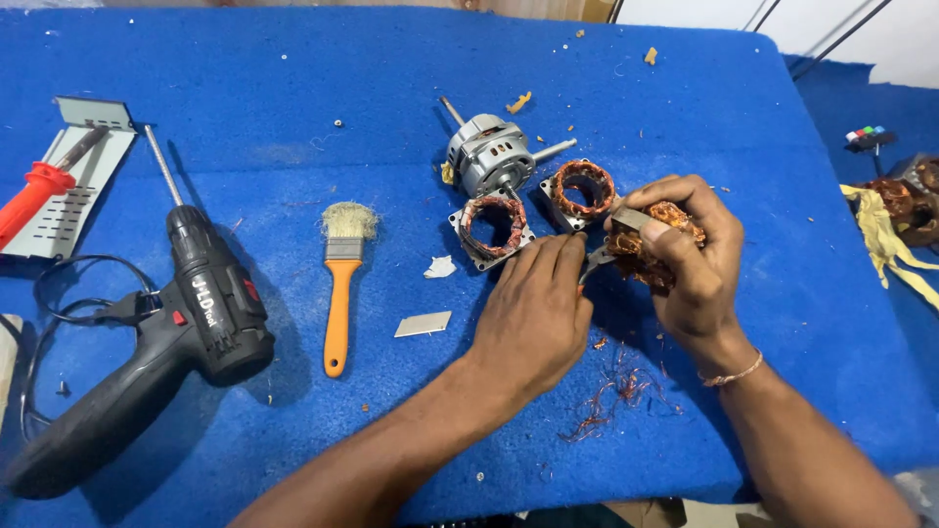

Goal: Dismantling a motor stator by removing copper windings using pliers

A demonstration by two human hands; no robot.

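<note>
- My right hand (685, 249) wraps around a copper-wound stator (657, 240); my fingers cover most of it, so only part of the copper windings and a bit of its grey metal frame show at the top.
- It sits just right of centre, lifted slightly off the blue surface (293, 78). I cannot tell which way its bore faces, nor its long axis.
- My left hand (533, 313) is closed on small pliers (594, 262). Only the red-tinged tip peeks out between hand and stator; the handles are hidden in my palm. The tip points right, at or touching the windings, though contact is hard to make out.
- Loose copper wire scraps (611, 396) lie near my wrists, thin and tangled.
- Just beyond my hands, two more stators (496, 227) lie flat, bores facing up, one left of the other.
- Beyond them rests a grey motor housing (486, 152), its shaft running left-far to right-near.
- Left of centre lies a paint brush (339, 293) with an orange handle, bristles at the far end.
- Further left, a black cordless drill (186, 323) has its long bit pointing away from me; its grip runs off towards the near left corner.
- At the far left a red-handled tool (39, 191) lies on a perforated metal plate (73, 186), cut off by the edge.
- At the right edge, more windings and yellow strips (895, 240) are partly out of view.
</note>
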